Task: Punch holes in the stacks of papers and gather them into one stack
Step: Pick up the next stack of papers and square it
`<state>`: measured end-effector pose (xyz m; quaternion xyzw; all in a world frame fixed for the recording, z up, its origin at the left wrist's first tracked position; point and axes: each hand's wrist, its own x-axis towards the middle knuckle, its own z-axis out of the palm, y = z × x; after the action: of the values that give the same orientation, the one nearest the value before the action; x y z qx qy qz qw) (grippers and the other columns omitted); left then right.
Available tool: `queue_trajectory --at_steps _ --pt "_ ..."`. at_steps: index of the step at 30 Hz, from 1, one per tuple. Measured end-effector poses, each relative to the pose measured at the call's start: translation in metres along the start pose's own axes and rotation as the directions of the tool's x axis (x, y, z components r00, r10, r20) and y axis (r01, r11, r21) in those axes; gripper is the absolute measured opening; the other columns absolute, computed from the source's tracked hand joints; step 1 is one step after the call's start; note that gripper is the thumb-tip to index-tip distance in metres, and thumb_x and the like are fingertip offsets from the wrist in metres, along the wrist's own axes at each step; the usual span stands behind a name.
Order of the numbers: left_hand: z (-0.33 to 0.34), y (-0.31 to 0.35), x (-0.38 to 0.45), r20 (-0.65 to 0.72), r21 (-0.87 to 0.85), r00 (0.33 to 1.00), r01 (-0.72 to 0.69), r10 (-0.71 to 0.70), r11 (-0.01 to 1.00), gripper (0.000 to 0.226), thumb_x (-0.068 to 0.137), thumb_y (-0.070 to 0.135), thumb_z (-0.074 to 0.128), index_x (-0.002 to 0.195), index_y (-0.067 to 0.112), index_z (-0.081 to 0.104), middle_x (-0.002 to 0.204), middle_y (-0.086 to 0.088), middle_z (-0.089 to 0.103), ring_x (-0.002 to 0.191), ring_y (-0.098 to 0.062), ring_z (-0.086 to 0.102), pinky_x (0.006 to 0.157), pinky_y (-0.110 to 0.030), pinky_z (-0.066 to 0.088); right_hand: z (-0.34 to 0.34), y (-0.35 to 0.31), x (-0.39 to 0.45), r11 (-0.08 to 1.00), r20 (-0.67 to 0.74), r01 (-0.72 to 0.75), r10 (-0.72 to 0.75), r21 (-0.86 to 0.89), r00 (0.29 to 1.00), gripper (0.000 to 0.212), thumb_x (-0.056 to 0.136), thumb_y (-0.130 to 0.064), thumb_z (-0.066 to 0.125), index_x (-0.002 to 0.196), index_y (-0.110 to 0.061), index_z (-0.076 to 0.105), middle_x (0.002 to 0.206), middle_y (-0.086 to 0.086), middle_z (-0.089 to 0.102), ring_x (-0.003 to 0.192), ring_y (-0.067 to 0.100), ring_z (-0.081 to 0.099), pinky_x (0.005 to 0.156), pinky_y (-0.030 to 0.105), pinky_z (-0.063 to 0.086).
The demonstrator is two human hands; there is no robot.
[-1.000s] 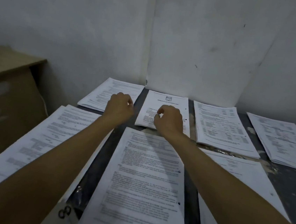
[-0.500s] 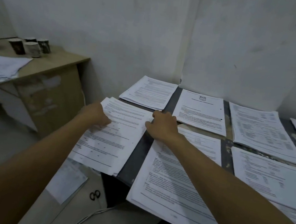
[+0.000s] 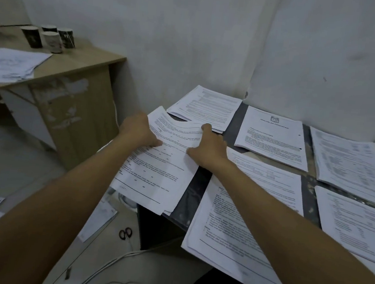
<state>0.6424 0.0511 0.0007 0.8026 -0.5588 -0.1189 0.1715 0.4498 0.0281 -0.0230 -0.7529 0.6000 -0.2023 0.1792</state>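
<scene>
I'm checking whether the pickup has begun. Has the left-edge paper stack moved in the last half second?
Yes. The left-edge stack, gripped by both hands, has bowed upward at its far end, now overlapping the far-left stack.

Both bare forearms reach forward from the lower corners of the view and converge on one stack of papers (image 3: 156,161), the landmark here. The left hand (image 3: 140,128) grips the stack's left edge, its thumb lying on the top sheet and its fingers hidden beneath. The right hand (image 3: 209,147) grips the stack's right edge, thumb spread over the top sheet, index finger raised at the far corner, the remaining fingers curled under. Both wrists are straight, knuckles up, the hands level with each other across the stack.
</scene>
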Motion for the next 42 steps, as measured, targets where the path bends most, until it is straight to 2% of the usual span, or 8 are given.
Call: queue_trajectory --at_steps 4,7,10,16,21,26,35,42 --pt "0.001 -0.003 0.000 0.036 -0.121 0.998 0.056 -0.051 0.991 0.057 0.070 0.038 0.090 0.103 0.011 0.052 0.095 -0.005 0.056 0.089 -0.022 0.058 0.064 -0.028 0.043 -0.003 -0.010 0.002 0.885 0.003 -0.123 0.136 0.450 0.991 0.087 0.082 -0.003 0.073 0.149 -0.020 0.021 0.100 -0.011 0.049 0.095 0.012 0.056 0.054 0.014 0.037" --pt "0.003 -0.008 -0.004 0.030 -0.233 0.999 0.042 -0.036 0.972 0.050 0.073 0.034 0.088 0.095 0.015 0.047 0.082 0.003 0.049 0.090 -0.019 0.053 0.072 -0.031 0.043 -0.001 -0.019 0.002 0.636 0.070 -0.246 0.289 0.731 0.955 0.104 0.077 0.005 0.077 0.154 -0.016 0.011 0.115 -0.006 0.054 0.105 0.018 0.058 0.066 0.024 0.055" --pt "0.005 -0.013 -0.008 0.008 -0.346 0.999 0.033 -0.033 0.937 0.052 0.072 0.032 0.089 0.094 0.018 0.044 0.079 0.008 0.042 0.091 -0.018 0.050 0.073 -0.031 0.043 0.009 -0.021 0.001 0.495 0.170 -0.351 0.374 0.795 0.912 0.082 0.064 0.005 0.083 0.135 -0.004 0.043 0.122 0.007 0.064 0.105 0.026 0.064 0.081 0.040 0.060" --pt "-0.003 -0.027 -0.002 0.072 -0.686 0.994 0.109 -0.082 0.719 0.048 0.077 0.024 0.086 0.111 0.005 0.058 0.099 -0.003 0.067 0.078 -0.015 0.065 0.053 -0.023 0.048 -0.004 -0.022 -0.002 0.458 0.148 -0.292 0.324 0.840 0.934 0.043 0.074 0.011 0.077 0.109 -0.007 0.059 0.112 0.005 0.067 0.101 0.025 0.064 0.084 0.035 0.056" --pt "-0.031 -0.028 -0.006 0.089 -0.900 0.995 0.100 -0.046 0.424 0.065 0.069 0.026 0.091 0.120 0.008 0.056 0.112 -0.011 0.071 0.088 -0.030 0.075 0.075 -0.051 0.061 -0.046 -0.026 -0.002 0.479 0.098 -0.176 0.184 0.860 0.978 0.043 0.074 0.008 0.078 0.113 -0.009 0.068 0.102 0.003 0.073 0.091 0.021 0.070 0.072 0.027 0.059" --pt "-0.057 0.004 -0.021 0.044 -0.974 0.987 0.009 0.153 0.226 0.050 0.081 0.016 0.082 0.125 0.008 0.060 0.115 -0.013 0.073 0.099 -0.036 0.073 0.084 -0.059 0.057 -0.098 -0.023 -0.007 0.419 0.001 -0.079 0.185 0.905 0.983 0.033 0.068 0.007 0.076 0.098 -0.005 0.073 0.099 0.010 0.076 0.091 0.032 0.072 0.080 0.046 0.061" --pt "-0.074 0.096 -0.059 -0.222 -0.905 0.887 -0.342 0.405 0.252 0.027 0.091 0.018 0.072 0.116 0.010 0.069 0.109 -0.007 0.076 0.095 -0.027 0.075 0.075 -0.041 0.062 -0.186 0.008 -0.054 0.432 -0.255 0.147 0.204 0.890 0.945 0.032 0.073 0.007 0.063 0.101 -0.005 0.073 0.098 0.009 0.076 0.085 0.026 0.071 0.067 0.031 0.060" --pt "-0.053 0.173 -0.084 -0.217 -0.905 0.836 -0.367 0.504 0.218 0.026 0.084 0.012 0.077 0.110 0.011 0.072 0.105 -0.002 0.077 0.094 -0.023 0.075 0.081 -0.039 0.062 -0.247 0.063 -0.103 0.555 -0.422 0.223 0.260 0.801 0.869 0.028 0.075 0.005 0.065 0.098 -0.010 0.072 0.095 0.006 0.076 0.085 0.026 0.072 0.069 0.035 0.062"
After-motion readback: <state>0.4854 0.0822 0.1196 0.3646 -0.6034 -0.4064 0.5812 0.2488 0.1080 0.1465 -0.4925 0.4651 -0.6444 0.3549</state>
